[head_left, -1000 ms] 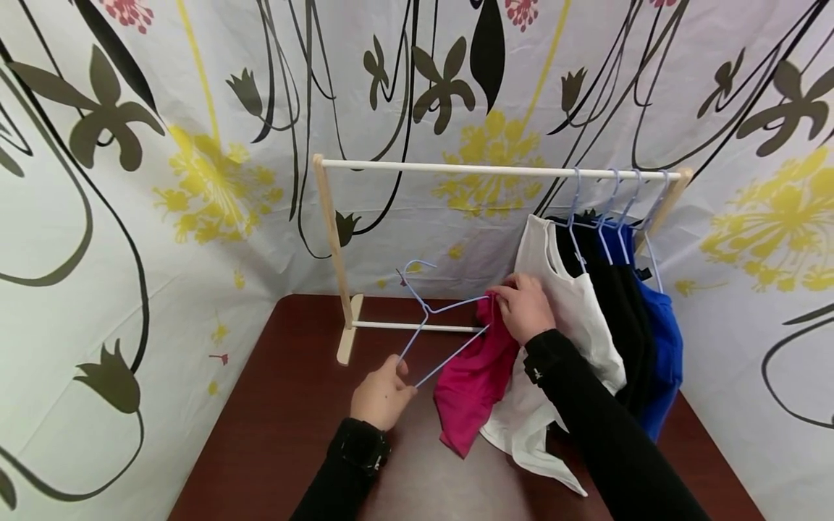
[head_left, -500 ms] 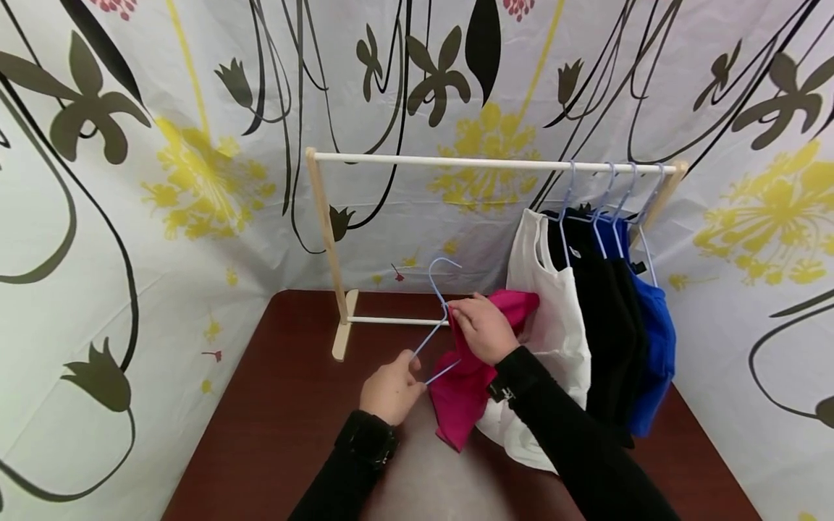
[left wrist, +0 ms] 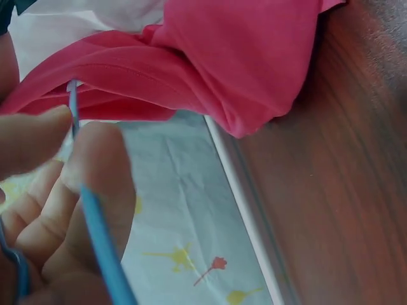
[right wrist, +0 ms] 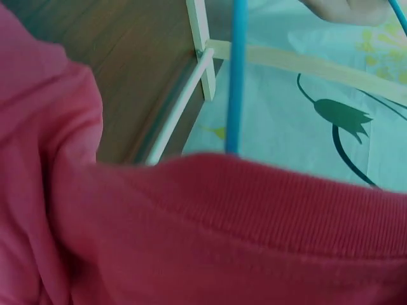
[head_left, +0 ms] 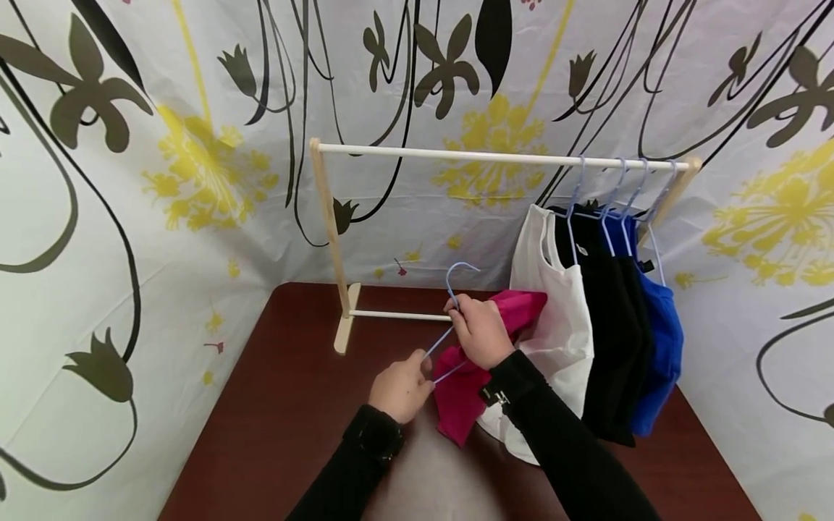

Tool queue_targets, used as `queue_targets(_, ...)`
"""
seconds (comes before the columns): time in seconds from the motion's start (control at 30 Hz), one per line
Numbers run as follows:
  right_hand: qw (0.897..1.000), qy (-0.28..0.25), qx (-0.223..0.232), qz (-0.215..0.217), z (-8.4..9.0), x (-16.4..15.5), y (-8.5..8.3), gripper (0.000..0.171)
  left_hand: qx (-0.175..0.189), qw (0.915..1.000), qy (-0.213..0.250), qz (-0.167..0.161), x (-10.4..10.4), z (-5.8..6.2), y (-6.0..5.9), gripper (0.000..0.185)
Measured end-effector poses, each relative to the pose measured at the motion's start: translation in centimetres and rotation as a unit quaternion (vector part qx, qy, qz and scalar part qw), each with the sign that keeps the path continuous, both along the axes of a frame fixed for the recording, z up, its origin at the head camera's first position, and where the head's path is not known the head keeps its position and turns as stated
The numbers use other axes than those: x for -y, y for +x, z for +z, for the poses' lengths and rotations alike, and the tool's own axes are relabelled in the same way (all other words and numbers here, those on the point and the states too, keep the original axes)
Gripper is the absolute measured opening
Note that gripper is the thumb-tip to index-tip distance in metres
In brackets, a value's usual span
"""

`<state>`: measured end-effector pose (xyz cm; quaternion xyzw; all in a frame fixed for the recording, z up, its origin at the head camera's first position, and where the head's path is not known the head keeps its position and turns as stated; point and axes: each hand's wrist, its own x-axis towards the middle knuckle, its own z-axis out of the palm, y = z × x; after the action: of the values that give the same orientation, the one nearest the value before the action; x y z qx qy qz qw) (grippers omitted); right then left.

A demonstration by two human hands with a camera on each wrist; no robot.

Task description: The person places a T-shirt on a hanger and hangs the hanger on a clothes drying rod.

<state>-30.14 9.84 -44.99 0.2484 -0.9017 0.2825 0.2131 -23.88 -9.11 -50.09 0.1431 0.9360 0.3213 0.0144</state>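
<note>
A light-blue hanger (head_left: 438, 342) is tilted in front of the rack, its hook pointing up. My left hand (head_left: 399, 389) pinches its near end. At the hanger's neck, my right hand (head_left: 481, 333) grips the pink shirt (head_left: 459, 398); its fingertips are partly hidden. In the right wrist view the shirt's ribbed neckline (right wrist: 267, 210) crosses the blue hanger rod (right wrist: 236, 76), which passes behind the cloth. The left wrist view shows the hanger rod (left wrist: 105, 248) against the left fingers (left wrist: 102, 159), its far part entering the pink cloth (left wrist: 241, 57). The shirt droops toward the table.
A rack with a white top bar (head_left: 417, 153) stands on the dark red table (head_left: 260, 405). On its right end hang a white top (head_left: 557, 311), black clothes (head_left: 606, 340) and a blue garment (head_left: 658, 333). A patterned curtain (head_left: 247, 188) is behind.
My right hand has moved left along the hanger to its neck, drawing the pink shirt over the far arm. The left hand has shifted slightly right and up, still holding the hanger.
</note>
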Motion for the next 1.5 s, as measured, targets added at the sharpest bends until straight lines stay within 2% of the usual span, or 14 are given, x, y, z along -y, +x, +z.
queue_targets(0.13, 1.0, -0.015, -0.009, 0.018, 0.4, -1.3, 0.0, 0.009, 0.024, 0.997, 0.037, -0.063, 1.0, 0.6, -0.4, 0.03)
queue_targets(0.23, 0.999, -0.041, -0.023, 0.018, 0.6, -2.4, 0.2, 0.011, 0.079, 0.9837, 0.119, -0.109, 2.3, 0.9, -0.7, 0.031)
queue_targets(0.33, 0.997, -0.074, -0.028, 0.025, 1.0, -3.0, 0.4, 0.013, 0.121, 0.9538, 0.237, -0.14, 4.0, 0.6, -1.1, 0.035)
queue_targets(0.43, 0.993, -0.112, -0.014, 0.044, 1.6, -3.1, 0.5, 0.012, 0.132, 0.909, 0.36, -0.163, 5.2, -0.5, -1.8, 0.045)
queue_targets(0.47, 0.991, -0.123, -0.007, 0.05, 1.8, -3.1, 0.5, 0.012, 0.126, 0.8998, 0.383, -0.167, 5.3, -1.0, -2.2, 0.046)
queue_targets(0.5, 0.99, -0.13, -0.003, 0.054, 2.0, -3.0, 0.4, 0.012, 0.116, 0.8988, 0.39, -0.163, 5.1, -1.4, -2.5, 0.044)
queue_targets(0.57, 0.988, -0.142, 0.009, 0.058, 2.3, -3.2, 0.5, 0.012, 0.102, 0.9007, 0.392, -0.156, 3.9, -2.3, -3.1, 0.039)
queue_targets(0.7, 0.987, -0.148, 0.019, 0.056, 2.5, -3.5, 0.7, 0.013, 0.031, 0.9332, 0.312, -0.176, 0.6, -2.4, -3.7, 0.037)
queue_targets(0.83, 0.987, -0.152, 0.022, 0.055, 2.5, -3.7, 0.9, 0.015, -0.042, 0.9515, 0.226, -0.205, -1.7, -1.7, -3.8, 0.033)
queue_targets(0.93, 0.987, -0.15, 0.025, 0.054, 2.5, -3.9, 1.1, 0.016, -0.068, 0.9709, 0.147, -0.176, -2.6, -1.7, -4.0, 0.021)
queue_targets(1.03, 0.987, -0.153, 0.025, 0.048, 2.5, -4.1, 1.2, 0.017, -0.056, 0.983, 0.099, -0.145, -3.0, -1.6, -4.3, 0.009)
queue_targets(1.17, 0.985, -0.163, 0.02, 0.048, 2.6, -4.1, 1.0, 0.018, -0.056, 0.9911, 0.044, -0.113, -3.2, -2.5, -4.8, 0.009)
queue_targets(1.37, 0.986, -0.159, 0.025, 0.046, 2.6, -4.4, 1.0, 0.018, -0.119, 0.9882, -0.076, -0.059, -2.4, -6.7, -6.0, 0.009)
queue_targets(1.5, 0.987, -0.156, 0.014, 0.024, 2.4, -5.4, 1.1, 0.017, -0.141, 0.9859, -0.089, -0.017, -0.4, -6.6, -5.3, 0.016)
